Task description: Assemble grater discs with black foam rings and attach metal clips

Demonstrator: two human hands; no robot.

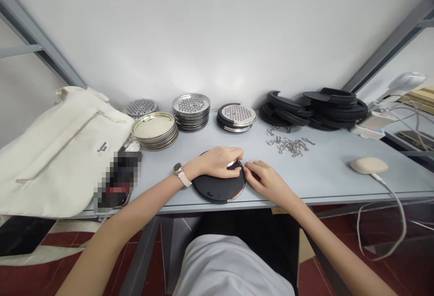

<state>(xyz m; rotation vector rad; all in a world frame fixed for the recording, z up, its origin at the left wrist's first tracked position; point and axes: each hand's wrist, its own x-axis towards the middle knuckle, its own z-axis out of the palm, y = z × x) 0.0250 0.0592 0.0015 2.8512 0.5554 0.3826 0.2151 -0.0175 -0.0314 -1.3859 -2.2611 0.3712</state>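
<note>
A round black disc-shaped case (pixel 219 188) lies near the table's front edge, a shiny copper-coloured strip along its lower right rim. My left hand (pixel 220 161), with a watch on its wrist, is closed over the upper right part of the case. Between my hands, at the case's right edge, sits a small metal clip (pixel 241 163). My right hand (pixel 266 177) pinches at this clip with thumb and index finger. Part of the clip is hidden by the fingers.
Behind stand stacked gold lids (pixel 154 126), perforated metal discs (pixel 191 106) and a black-rimmed grater disc (pixel 239 115). To the right are black rings (pixel 334 108), loose metal clips (pixel 288 145) and a cream mouse-shaped device (pixel 369 165) with a cable. A white bag (pixel 61 151) lies left.
</note>
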